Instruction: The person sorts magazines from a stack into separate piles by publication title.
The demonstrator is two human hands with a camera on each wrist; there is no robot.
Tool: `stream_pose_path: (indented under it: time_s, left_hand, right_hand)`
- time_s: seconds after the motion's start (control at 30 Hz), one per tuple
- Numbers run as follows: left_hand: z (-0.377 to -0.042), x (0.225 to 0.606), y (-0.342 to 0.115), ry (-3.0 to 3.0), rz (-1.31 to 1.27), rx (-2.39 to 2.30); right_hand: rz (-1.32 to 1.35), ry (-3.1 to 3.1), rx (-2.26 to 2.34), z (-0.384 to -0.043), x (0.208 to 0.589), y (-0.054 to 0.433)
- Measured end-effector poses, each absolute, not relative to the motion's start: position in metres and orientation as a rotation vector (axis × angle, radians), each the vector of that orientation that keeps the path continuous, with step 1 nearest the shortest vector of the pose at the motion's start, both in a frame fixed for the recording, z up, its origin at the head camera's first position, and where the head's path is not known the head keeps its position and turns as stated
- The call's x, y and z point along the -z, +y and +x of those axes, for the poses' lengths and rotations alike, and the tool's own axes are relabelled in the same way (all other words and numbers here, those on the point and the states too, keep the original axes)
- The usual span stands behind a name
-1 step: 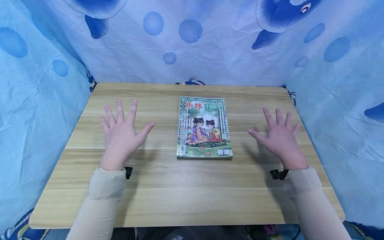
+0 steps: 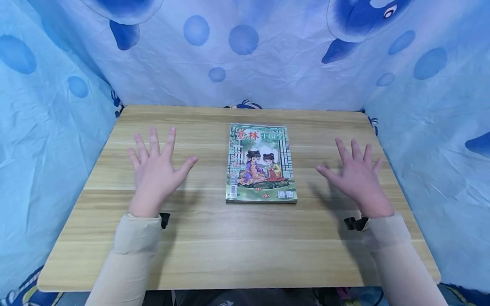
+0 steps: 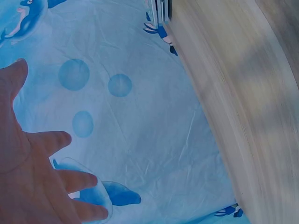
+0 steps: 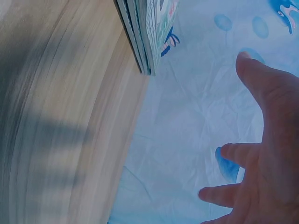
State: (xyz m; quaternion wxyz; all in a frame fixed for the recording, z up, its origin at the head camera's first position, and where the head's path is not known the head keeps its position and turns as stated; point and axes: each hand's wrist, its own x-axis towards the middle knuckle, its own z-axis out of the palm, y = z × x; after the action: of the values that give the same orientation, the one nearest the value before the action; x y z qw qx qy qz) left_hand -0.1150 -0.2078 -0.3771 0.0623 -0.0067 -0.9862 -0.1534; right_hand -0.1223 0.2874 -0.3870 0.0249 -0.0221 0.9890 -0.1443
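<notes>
Nothing appears displaced since the earlier frame: left hand [image 2: 156,175] and right hand [image 2: 359,180], fingers spread, empty, flank the magazine stack [image 2: 262,165] near frame centre. Apparently a ready pose; grasping would require inward reach.

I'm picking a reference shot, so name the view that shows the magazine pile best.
The head view: the magazine pile lies whole in frame, face up, unobstructed. The right wrist view shows its layered edges and some front, cropped at the top; the left wrist view, only a sliver.
</notes>
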Motion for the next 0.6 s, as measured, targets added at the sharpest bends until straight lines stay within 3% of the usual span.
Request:
stream_pose_path:
  time_s: [0.6]
  left_hand:
    - [-0.115,0.379,-0.186,-2.984,0.012,0.539]
  right_hand:
    - [-0.072,3.137,0.527,-0.117,0.382,0.281]
